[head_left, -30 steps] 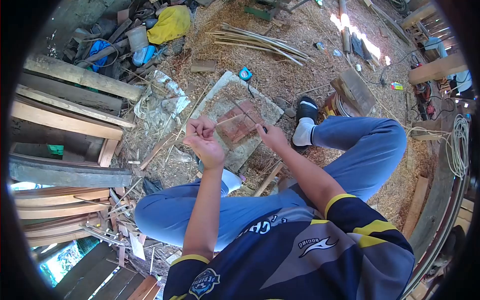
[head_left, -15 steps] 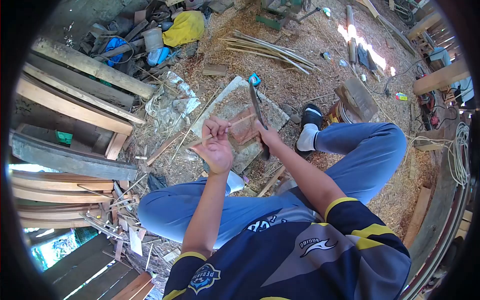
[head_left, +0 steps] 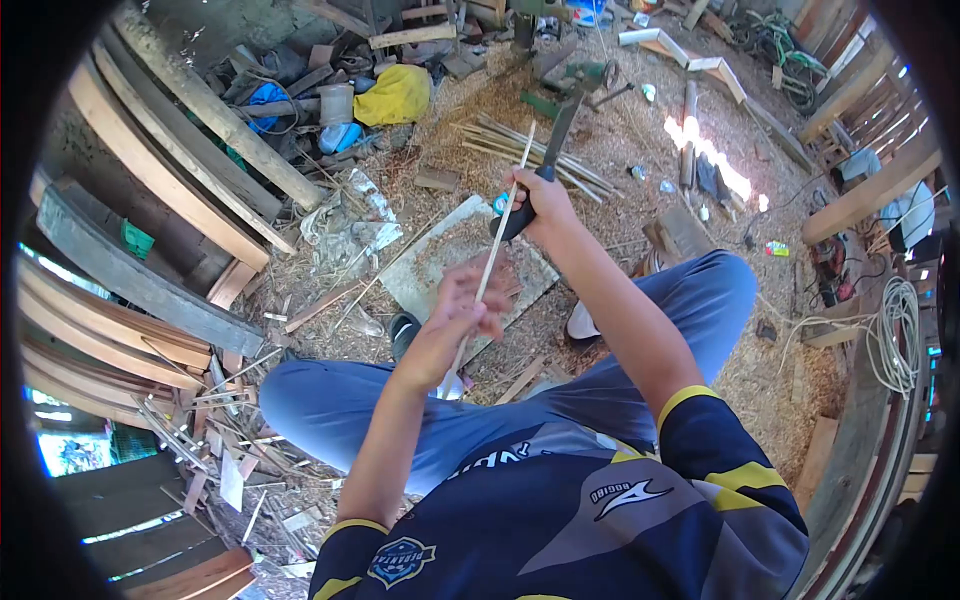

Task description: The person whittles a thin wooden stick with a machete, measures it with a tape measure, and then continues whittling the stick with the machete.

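Note:
My right hand (head_left: 541,203) grips the dark handle of a large knife (head_left: 563,135), its blade pointing up and away from me. A thin pale strip (head_left: 492,250) runs slantwise from my right hand's fingers down to my left hand (head_left: 468,305). The left hand is blurred, with its thumb against the strip and its other fingers spread behind it. Below both hands lies a grey slab (head_left: 425,262) on the shavings-covered ground. A teal item (head_left: 501,204) shows beside the knife handle, partly hidden.
Long thin strips (head_left: 585,172) lie on the ground ahead. A yellow cloth (head_left: 393,95) sits among clutter at the upper left. Curved timber pieces (head_left: 165,165) stand along the left side. A coiled cord (head_left: 893,335) hangs at the right.
The knife and my right hand have moved up and to the right. The strip now stands steeply between the hands. My left hand has shifted down and right, and the camera view has tilted upward.

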The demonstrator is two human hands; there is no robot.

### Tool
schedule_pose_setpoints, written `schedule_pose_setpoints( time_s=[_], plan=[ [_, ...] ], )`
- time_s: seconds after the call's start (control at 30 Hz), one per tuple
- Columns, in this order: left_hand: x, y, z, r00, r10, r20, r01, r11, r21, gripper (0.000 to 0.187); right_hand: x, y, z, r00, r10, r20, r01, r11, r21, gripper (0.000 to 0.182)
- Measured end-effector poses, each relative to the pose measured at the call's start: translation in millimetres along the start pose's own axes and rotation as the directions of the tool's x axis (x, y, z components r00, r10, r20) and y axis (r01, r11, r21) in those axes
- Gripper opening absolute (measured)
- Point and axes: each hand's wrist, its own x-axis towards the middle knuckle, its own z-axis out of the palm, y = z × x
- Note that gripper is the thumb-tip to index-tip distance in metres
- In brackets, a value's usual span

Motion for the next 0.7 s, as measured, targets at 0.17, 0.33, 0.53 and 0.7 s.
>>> schedule_pose_setpoints(
  time_s=[0.17,0.33,0.53,0.7],
  plan=[
    [-11.9,37.9,32.3,0.976,-0.218,0.017,0.218,0.971,-0.099,0.026,-33.7,-75.1,37.1,0.970,-0.194,0.146,0.229,0.931,-0.284,0.023],
    [-9.6,82.7,58.4,0.986,-0.164,-0.038,0.157,0.977,-0.144,0.025,-86.5,-133.5,66.4,0.869,-0.444,0.218,0.486,0.687,-0.540,0.038],
    [43.1,106.5,56.9,0.997,0.022,-0.071,-0.025,0.999,-0.042,0.021,-100.8,-162.5,68.5,0.595,-0.526,0.607,0.692,-0.050,-0.720,0.037],
    [95.4,124.5,46.9,0.997,-0.027,-0.071,0.014,0.984,-0.178,0.016,-68.8,-162.1,74.4,0.310,-0.352,0.883,0.791,-0.420,-0.445,0.037]
  ],
)
